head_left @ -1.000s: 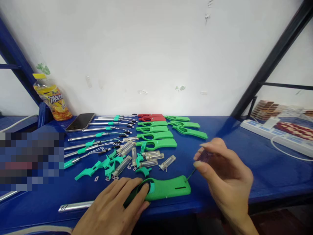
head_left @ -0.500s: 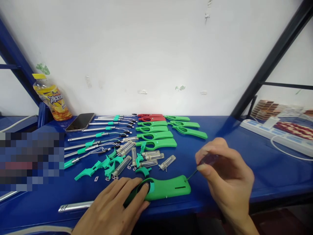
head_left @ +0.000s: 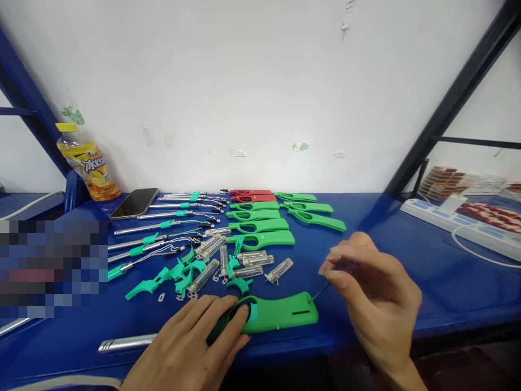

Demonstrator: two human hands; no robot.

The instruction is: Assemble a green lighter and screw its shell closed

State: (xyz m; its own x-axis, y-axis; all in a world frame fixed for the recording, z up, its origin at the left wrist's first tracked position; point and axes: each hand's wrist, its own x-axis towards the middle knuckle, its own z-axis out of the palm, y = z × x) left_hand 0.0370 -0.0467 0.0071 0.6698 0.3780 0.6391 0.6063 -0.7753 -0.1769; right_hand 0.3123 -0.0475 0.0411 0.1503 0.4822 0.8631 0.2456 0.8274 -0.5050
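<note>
My left hand [head_left: 189, 345] is closed over the front of a green gas lighter [head_left: 285, 314], pressing it to the blue table top with a finger in the trigger loop. The lighter's silver barrel [head_left: 128, 343] juts out to the left from under that hand. Past the lighter's right end, my right hand [head_left: 376, 298] pinches a small screwdriver [head_left: 321, 290]. Only its thin shaft shows, reaching the hole at the handle's end; its grip is hidden in my fingers. Behind the lighter lie clear gas tanks [head_left: 280, 270] and turquoise triggers [head_left: 148, 283].
Green lighter shells [head_left: 262, 239] and red shells [head_left: 252, 195] lie in rows further back. Metal barrels with wires [head_left: 142, 228] are lined up at left. A phone [head_left: 134, 203], a drink bottle [head_left: 91, 168] and, at right, a power strip [head_left: 456, 225] stand near the edges.
My right fingers have turned and drawn closer together around the screwdriver, so its dark purple grip no longer shows. My left hand and the lighter stay in place.
</note>
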